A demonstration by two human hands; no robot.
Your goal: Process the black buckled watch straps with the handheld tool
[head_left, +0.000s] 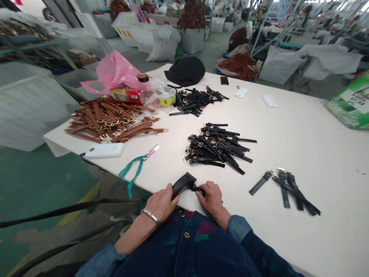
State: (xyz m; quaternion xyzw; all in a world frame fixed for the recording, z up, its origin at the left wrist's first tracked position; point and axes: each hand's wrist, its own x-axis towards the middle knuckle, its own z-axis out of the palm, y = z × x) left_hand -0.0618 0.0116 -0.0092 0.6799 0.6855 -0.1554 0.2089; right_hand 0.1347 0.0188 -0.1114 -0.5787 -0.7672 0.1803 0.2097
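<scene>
At the table's near edge, my left hand (160,202) is closed around a wide black leather strap (183,183) that curves up and bends over at its end. My right hand (212,197) pinches a short black buckle strap (198,189), which meets the end of the wide strap. How the two are joined is hidden by my fingers. Just beyond my hands lies a pile of short black buckle straps (219,148). Several more black straps (285,188) lie apart to the right. Pink-handled thread snips (150,152) with a green ribbon rest to the left.
Brown buckle straps (106,119) are heaped at the left, near a white power bank (105,150). Behind them stand a pink plastic bag (115,71) and a bottle (143,86). A black cap (186,71) and another black strap pile (196,100) occupy the far side. A green package (353,102) sits far right.
</scene>
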